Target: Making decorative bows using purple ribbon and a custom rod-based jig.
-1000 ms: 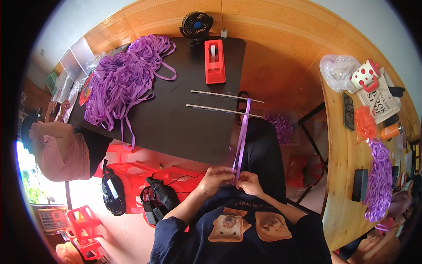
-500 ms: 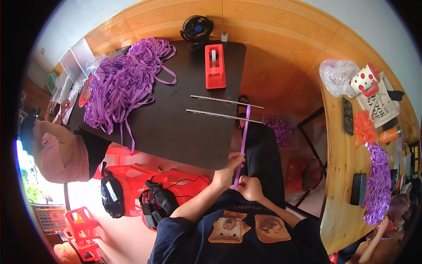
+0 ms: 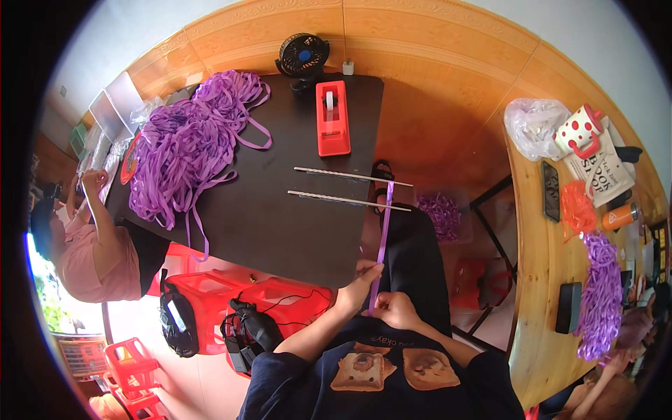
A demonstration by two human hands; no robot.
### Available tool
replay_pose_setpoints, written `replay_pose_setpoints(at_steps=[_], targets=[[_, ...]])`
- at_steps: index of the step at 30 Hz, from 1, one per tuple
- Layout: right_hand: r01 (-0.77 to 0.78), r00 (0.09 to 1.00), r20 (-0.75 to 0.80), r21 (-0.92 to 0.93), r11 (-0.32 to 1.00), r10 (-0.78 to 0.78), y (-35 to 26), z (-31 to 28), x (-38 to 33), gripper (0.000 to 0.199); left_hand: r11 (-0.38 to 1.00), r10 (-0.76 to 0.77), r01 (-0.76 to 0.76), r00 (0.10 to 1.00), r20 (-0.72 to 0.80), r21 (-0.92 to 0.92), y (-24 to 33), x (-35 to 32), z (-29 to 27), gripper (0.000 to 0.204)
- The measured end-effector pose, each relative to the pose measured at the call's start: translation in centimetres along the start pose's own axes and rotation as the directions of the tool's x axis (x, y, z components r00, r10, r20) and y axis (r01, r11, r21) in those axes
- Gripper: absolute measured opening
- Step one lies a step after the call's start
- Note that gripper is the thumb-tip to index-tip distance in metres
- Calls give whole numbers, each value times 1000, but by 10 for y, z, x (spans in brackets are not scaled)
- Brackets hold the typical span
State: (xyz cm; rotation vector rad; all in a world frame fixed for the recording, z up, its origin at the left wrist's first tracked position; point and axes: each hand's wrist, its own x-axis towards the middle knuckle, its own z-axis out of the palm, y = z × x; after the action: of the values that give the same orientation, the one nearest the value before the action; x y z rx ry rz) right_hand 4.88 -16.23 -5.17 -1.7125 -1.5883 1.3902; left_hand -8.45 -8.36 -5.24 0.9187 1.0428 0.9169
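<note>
Pinching a purple ribbon strip [image 3: 382, 238] near the lap, the right hand [image 3: 396, 309] and left hand [image 3: 359, 281] each close a grip on it. The strip stretches up to two rods [image 3: 350, 187] on the dark desk [image 3: 280, 231], beyond which lies a red tape dispenser [image 3: 332, 117].

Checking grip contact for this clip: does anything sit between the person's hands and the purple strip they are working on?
Nothing visible does. The left hand and right hand both touch the purple strip directly near its lower end. The strip runs up from them to the two thin rods at the edge of the dark table.
</note>
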Motion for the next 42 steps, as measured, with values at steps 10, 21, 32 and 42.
replay_pose_setpoints(at_steps=[10, 21, 32, 42], targets=[[-5, 994, -107, -323, 946, -31, -19, -35, -27, 19, 984, 51, -60, 997, -53, -168, 51, 8, 51, 16], [-219, 955, -282, -472, 854, 90, 25, -104, -63, 21, 836, -75, 187, 970, 230, -516, 76, 60, 92, 11], [608, 768, -362, 155, 779, -528, -54, -157, -31, 38, 920, -271, 374, 820, 505, -113, 101, -12, 45, 11], [743, 669, -71, 89, 663, -740, -90, -154, -4, 20, 955, -276, 291, 819, 503, 50, 127, -33, 17, 10]])
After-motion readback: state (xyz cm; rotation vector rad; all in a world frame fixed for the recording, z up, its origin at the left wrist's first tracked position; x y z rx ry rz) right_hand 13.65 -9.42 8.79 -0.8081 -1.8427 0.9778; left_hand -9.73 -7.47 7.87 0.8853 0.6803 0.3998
